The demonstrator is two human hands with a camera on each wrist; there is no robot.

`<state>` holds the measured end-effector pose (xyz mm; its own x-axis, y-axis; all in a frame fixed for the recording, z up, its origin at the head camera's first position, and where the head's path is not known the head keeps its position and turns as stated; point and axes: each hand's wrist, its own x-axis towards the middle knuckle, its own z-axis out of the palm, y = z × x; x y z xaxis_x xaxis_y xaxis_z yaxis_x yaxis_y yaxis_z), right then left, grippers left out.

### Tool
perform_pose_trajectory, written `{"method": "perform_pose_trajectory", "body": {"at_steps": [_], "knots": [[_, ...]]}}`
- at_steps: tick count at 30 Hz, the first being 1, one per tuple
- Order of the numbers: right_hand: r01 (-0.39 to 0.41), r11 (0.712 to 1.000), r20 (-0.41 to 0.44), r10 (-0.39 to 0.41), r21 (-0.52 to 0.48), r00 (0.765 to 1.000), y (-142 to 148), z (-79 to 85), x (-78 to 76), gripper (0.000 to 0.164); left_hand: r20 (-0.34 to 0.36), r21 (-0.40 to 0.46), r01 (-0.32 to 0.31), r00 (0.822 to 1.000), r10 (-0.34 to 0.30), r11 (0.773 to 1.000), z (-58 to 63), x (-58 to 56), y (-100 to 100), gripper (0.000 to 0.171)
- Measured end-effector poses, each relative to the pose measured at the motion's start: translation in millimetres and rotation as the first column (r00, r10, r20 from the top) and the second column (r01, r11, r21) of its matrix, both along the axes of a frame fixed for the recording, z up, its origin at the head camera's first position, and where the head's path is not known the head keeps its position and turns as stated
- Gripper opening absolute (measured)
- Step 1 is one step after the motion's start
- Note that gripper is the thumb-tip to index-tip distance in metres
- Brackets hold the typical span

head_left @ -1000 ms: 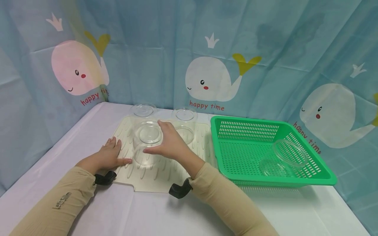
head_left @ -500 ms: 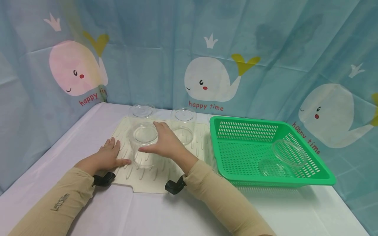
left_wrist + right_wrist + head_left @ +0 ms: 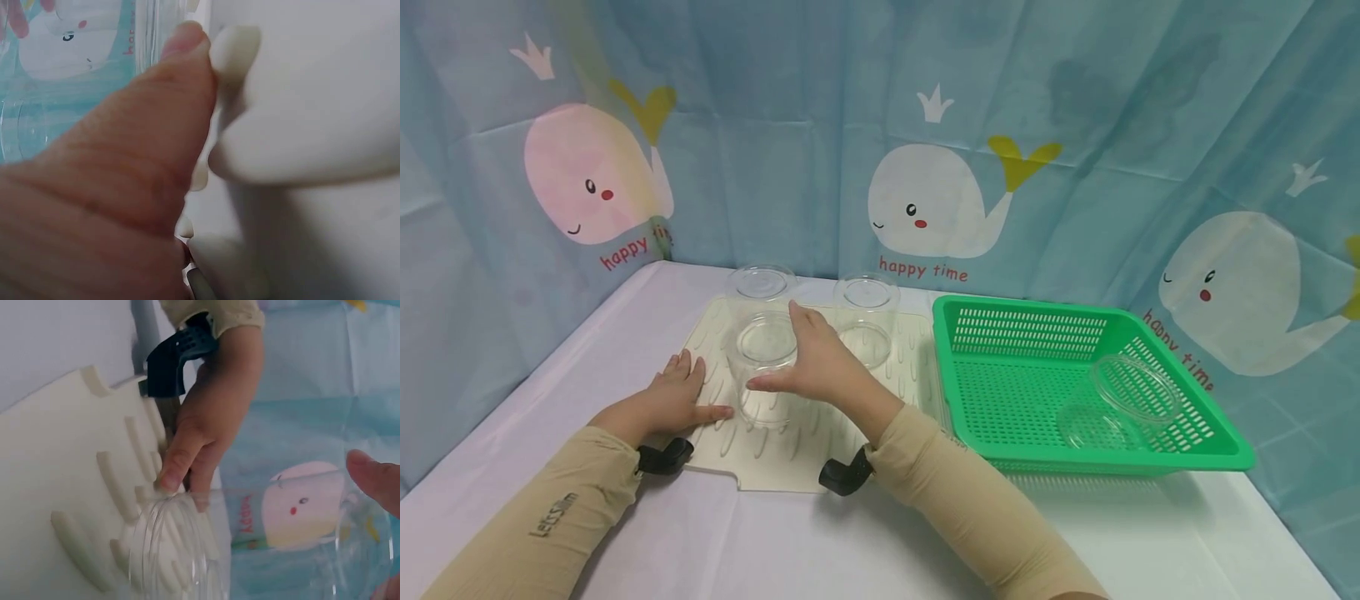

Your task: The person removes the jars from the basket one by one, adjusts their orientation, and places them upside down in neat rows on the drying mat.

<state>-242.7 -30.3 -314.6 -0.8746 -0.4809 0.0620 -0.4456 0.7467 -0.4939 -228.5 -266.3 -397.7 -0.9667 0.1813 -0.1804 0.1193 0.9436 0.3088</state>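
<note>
My right hand (image 3: 820, 358) is around a clear plastic cup (image 3: 766, 343), which stands upside down at the front left of a cream ribbed mat (image 3: 775, 467). Its thumb and fingers are spread. In the right wrist view the thumb (image 3: 375, 481) lies just off the cup's side, and the cup's rim (image 3: 165, 550) is down at the mat. My left hand (image 3: 670, 396) lies flat on the left edge of the mat, fingers straight, its thumb pointing toward that cup. Behind, a second cup (image 3: 762, 283) and a third cup (image 3: 867, 293) stand inverted on the mat.
A green perforated basket (image 3: 951, 392) stands to the right of the mat, with one clear cup (image 3: 1135, 392) upright in its right front part. A white cloth (image 3: 775, 550) covers the table. A blue curtain (image 3: 775, 183) printed with whales hangs close behind.
The cup shifted slightly left and toward me, then stayed put. My right hand's thumb and fingers have since spread wider apart. The left hand keeps its place.
</note>
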Motion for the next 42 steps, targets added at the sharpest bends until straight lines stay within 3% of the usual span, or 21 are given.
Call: {"method": "perform_pose_trajectory", "body": {"at_steps": [8,18,22,32,38,42], "knots": [[0.001,1.000,-0.064,-0.002,-0.004,0.998,8.6,17.1,13.8,0.104,0.001,0.005,0.000,1.000,0.000,1.000,-0.8,0.3,0.2,0.119],[-0.044,0.994,-0.070,0.037,-0.096,0.997,41.0,60.0,25.7,0.095,-0.016,0.011,0.010,1.000,-0.010,1.000,0.1,0.3,-0.1,0.119],[-0.037,0.997,-0.079,0.031,-0.075,0.996,57.4,71.4,21.4,0.092,-0.019,0.015,0.006,1.000,-0.006,1.000,-2.2,-0.1,-0.8,0.119],[0.059,0.992,-0.104,-0.071,-0.110,0.992,124.0,88.7,-0.2,0.080,-0.035,0.005,0.002,0.999,-0.002,1.000,-1.8,1.8,0.2,0.119],[0.134,0.978,-0.048,-0.144,-0.158,0.988,173.0,93.2,-9.9,0.076,-0.041,0.001,0.008,0.999,-0.008,1.000,-2.1,2.1,0.7,0.116],[0.196,0.972,-0.003,-0.198,-0.128,0.980,210.7,96.1,-13.6,0.072,-0.048,0.003,0.010,0.999,-0.010,1.000,-1.3,3.0,1.3,0.115]]}}
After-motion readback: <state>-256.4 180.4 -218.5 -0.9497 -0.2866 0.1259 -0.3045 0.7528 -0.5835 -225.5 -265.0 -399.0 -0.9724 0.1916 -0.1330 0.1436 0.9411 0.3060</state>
